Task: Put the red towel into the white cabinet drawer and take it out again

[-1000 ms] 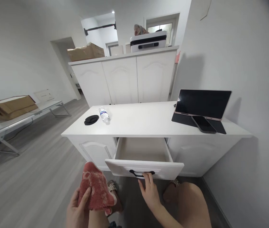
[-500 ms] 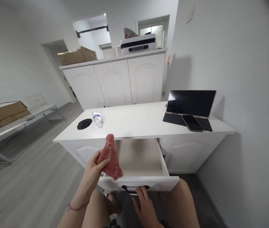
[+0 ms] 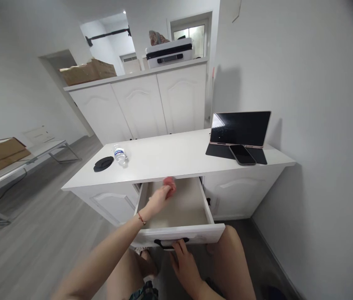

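My left hand (image 3: 157, 201) reaches over the pulled-out white drawer (image 3: 206, 232), closed round a piece of red meat (image 3: 170, 186). The meat is partly hidden by my fingers and blurred; it is above the drawer's inside, near the back by the countertop edge. Whether it touches the drawer bottom I cannot tell. Below the drawer front, my right hand (image 3: 186, 264) has its fingers hooked on the black drawer handle (image 3: 162, 245). The drawer's visible bottom is pale and bare.
On the white countertop (image 3: 164, 154) lie a clear plastic bottle (image 3: 120, 155) and a flat black object (image 3: 103, 164) at left. A dark-screened tablet (image 3: 240, 130) stands at right, a phone (image 3: 242, 155) before it. A wall rises on the right; my knees flank the drawer.
My left hand has carried the meat from the drawer's left front corner to the right and back, over the drawer. My right hand stays at the handle. The view has shifted slightly.
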Available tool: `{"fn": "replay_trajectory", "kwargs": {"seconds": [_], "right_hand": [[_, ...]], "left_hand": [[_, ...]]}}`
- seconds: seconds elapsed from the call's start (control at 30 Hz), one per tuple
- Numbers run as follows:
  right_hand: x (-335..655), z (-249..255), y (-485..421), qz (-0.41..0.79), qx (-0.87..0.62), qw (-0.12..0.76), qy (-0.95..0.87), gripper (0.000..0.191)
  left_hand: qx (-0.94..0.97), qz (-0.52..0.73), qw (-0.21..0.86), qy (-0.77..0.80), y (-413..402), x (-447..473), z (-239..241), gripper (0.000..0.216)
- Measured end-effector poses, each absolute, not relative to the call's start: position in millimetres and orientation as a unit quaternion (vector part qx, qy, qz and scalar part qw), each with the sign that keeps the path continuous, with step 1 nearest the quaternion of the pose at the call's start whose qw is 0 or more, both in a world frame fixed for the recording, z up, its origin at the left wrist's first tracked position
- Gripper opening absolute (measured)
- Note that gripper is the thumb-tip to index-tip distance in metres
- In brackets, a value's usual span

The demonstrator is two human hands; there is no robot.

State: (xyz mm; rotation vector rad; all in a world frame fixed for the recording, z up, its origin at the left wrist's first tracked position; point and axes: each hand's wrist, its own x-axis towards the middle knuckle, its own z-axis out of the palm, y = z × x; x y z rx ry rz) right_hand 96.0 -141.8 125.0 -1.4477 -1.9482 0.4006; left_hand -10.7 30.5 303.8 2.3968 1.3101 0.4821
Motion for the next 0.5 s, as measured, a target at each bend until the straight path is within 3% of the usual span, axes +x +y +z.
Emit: {"fn": "replay_trajectory", "kwargs": {"seconds": [0.13,0.23,0.33,0.5], "right_hand": [[97.7,119.1,-139.4,0.136,-0.55,0.335,-0.753,0.026],[99.8,117.5,-138.2,0.125,-0.543,0.33,-0.762,0.031],[100.6,120.7,-138.1,0.138,-0.552,0.3,-0.766,0.035],[99.3,128.1,-138.5,0.186,-0.562,0.275,-0.757,0.035]], "left_hand": [[0.905,-0.053,0.286,0.31,29.2,9.4,264.8,0.027],[0.896,-0.182,0.301,0.272,32.5,17.7,241.0,0.027],[0.895,-0.215,0.319,0.224,36.7,22.9,228.4,0.031],[0.885,-0.219,0.382,0.151,40.9,29.2,220.9,0.055]]}}
